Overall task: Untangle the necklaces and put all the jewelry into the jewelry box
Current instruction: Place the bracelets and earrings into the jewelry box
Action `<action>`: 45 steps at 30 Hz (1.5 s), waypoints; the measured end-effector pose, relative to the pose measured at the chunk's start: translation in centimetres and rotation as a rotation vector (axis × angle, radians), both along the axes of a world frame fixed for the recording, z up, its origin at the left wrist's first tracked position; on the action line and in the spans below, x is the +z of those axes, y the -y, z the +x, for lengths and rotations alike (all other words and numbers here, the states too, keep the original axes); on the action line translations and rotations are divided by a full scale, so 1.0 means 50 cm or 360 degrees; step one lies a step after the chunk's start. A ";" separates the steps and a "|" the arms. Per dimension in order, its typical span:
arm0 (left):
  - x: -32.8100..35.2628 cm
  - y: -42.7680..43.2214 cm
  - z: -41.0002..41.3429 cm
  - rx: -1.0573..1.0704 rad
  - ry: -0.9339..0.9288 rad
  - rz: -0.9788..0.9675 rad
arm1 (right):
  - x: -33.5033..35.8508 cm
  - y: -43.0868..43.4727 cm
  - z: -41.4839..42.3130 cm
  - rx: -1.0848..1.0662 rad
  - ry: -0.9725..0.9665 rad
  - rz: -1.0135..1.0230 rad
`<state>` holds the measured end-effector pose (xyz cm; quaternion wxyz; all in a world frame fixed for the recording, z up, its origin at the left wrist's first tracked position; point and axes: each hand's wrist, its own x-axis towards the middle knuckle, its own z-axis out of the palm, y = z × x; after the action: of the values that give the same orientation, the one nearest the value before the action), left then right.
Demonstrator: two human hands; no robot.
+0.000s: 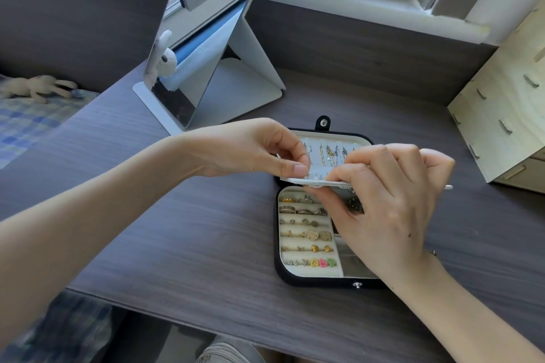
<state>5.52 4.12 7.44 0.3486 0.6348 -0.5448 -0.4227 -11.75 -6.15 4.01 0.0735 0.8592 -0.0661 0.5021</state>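
In the black jewelry box [309, 282], our left hand [250, 147] pinches the white earring panel [320, 169] at nine o'clock. Our right hand [386, 203] grips its six o'clock edge.

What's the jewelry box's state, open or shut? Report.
Open: lid laid back, ring rows exposed; left hand and right hand hold inner flap.

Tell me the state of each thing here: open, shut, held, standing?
Box, open, flat on the desk.
Panel, raised over the box, held at both ends.
Left hand, pinches the panel.
Right hand, holds the panel.
Rings, seated in the box.
Snap, undone.
Mirror, standing, leaning back.
Rabbit, lying on the bed.
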 end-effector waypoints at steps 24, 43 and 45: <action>0.028 -0.040 -0.026 0.0346 0.0103 -0.0468 | 0.040 0.015 0.050 -0.0095 -0.0110 0.0105; -0.034 0.030 -0.043 0.1200 0.0045 -0.0712 | -0.002 0.125 -0.244 -0.0327 -0.1038 0.0557; -0.035 0.034 -0.048 0.1224 0.0026 -0.0712 | -0.018 0.123 -0.248 -0.0381 -0.1109 0.0515</action>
<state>3.14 2.44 5.70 0.6050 0.7036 -0.3498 -0.1290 -24.14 -12.28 3.09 0.0133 0.9647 -0.2151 0.1516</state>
